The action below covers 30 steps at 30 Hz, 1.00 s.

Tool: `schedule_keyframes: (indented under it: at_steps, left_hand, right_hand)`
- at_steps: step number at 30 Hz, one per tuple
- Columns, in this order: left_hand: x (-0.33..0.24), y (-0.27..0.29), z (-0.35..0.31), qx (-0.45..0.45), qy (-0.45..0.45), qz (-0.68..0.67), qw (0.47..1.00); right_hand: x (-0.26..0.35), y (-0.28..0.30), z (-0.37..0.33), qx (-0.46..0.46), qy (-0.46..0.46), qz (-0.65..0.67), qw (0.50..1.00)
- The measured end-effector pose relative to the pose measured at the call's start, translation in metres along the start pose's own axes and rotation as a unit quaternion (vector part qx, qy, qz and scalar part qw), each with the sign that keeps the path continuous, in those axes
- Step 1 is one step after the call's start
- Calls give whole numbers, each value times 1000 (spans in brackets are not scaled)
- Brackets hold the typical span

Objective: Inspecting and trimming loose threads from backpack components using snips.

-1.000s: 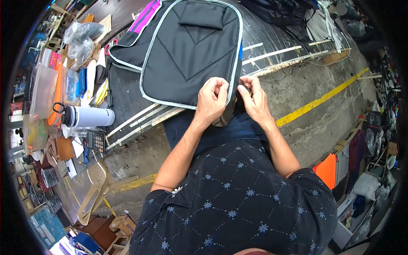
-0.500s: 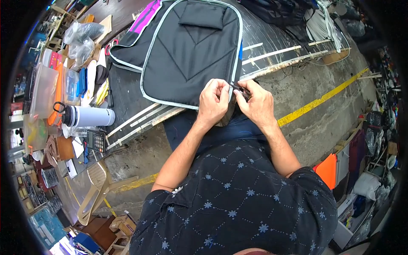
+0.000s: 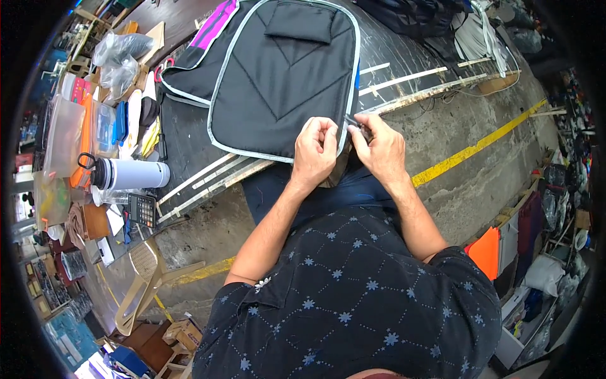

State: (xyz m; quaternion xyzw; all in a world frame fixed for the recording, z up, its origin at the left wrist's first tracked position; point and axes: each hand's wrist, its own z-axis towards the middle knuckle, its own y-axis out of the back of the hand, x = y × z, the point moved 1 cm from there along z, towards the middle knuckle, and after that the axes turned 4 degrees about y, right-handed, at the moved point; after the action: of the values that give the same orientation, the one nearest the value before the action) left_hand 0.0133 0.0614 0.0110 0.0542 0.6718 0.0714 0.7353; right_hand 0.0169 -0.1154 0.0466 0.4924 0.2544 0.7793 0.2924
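A black quilted fabric panel with light grey binding lies on the table, a small black pouch stitched near its far end. At the panel's near right corner, my left hand has its thumb and fingers pinched together. What they hold, if anything, is too small to make out. Just right of the bound edge, my right hand is closed around a small dark pointed tool that looks like thread snips. Its tip points toward the binding, and my fingers hide most of it.
A white bottle, a calculator and plastic bins crowd the table's left side. Black and magenta fabric lies beyond the panel. A dark backpack is at the far right. A chair stands at lower left.
My right hand has shifted slightly, and the dark tool has turned so less of it shows. My left hand has moved a little left, away from the tool's tip.
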Motion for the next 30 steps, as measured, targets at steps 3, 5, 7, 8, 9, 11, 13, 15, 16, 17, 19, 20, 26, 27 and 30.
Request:
schedule_keyframes:
  at_steps: [3, 5, 7, 8, 9, 11, 13, 15, 16, 17, 19, 20, 26, 27, 30]
  left_hand:
    - [3, 0, -1, -42, 27, -86, 995]
    - [7, 2, 1, -52, 20, -97, 994]
    - [11, 0, 4, -58, 7, -140, 988]
    - [12, 2, 3, -59, 14, -138, 989]
    - [13, 3, 2, -61, 15, -138, 988]
    - [12, 4, 0, -71, 22, -118, 990]
    - [10, 7, 1, -59, -8, -78, 995]
    - [4, 8, 0, -49, -37, -37, 997]
    - [0, 7, -2, -48, -58, -10, 997]
    - [-5, 5, -4, -47, -80, 18, 996]
    - [-6, 2, -4, -46, -75, 27, 996]
    - [-5, 1, -1, -52, -143, 101, 983]
    - [-6, -8, 2, -61, -230, 278, 931]
    - [-4, -9, 4, -63, -158, 208, 963]
    - [-7, 1, 7, -54, -10, 52, 997]
  right_hand:
    - [1, 1, 1, -1, -89, 71, 993]
    - [-15, -9, -3, 15, -154, 119, 981]
    - [-56, -38, -13, 97, -184, 308, 928]
    - [-47, -33, -9, 125, -191, 308, 923]
    - [-46, -35, -11, 127, -191, 309, 923]
    - [-47, -41, -15, 94, -252, 474, 838]
    - [-55, -45, -19, 99, -267, 477, 831]
    - [-54, -47, -20, 102, -259, 521, 807]
    - [-55, -48, -21, 101, -259, 521, 807]
    - [-55, -48, -21, 102, -261, 523, 805]
    - [-56, -48, -22, 102, -263, 525, 803]
    - [-56, -49, -23, 97, -260, 525, 805]
    - [-57, -49, -27, 80, -262, 524, 807]
    - [-56, -49, -27, 84, -258, 525, 807]
    - [-56, -51, -27, 87, -265, 511, 813]
